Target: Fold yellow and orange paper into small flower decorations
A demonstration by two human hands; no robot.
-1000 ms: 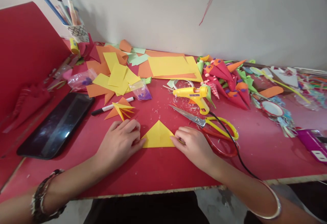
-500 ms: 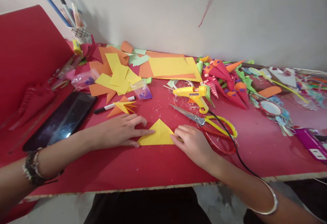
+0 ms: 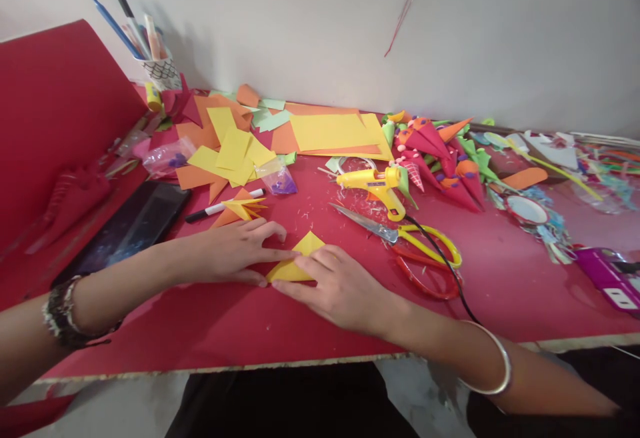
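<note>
A small piece of yellow paper [image 3: 291,271], folded into a triangle, lies on the red tabletop [image 3: 210,331] with its peak pointing away from me. My left hand [image 3: 237,251] rests at its left corner, fingers apart, the index fingertip on the paper. Across the paper's right part lies my right hand [image 3: 345,291], its fingers stretched leftward and flat on it, covering the right corner. Behind my left hand are a white marker with a black cap [image 3: 201,213] and a folded orange and yellow paper piece [image 3: 243,209].
Scissors [image 3: 385,228] and a yellow glue gun [image 3: 375,186] lie behind my right hand. A phone [image 3: 130,225] is at left, a pen cup [image 3: 161,73] at the back. Yellow sheets [image 3: 335,133] and paper cones [image 3: 430,141] line the wall; a purple device [image 3: 607,281] sits far right.
My right hand has moved left from the triangle's right corner to lie over its front and middle. My left hand stays at the left corner.
</note>
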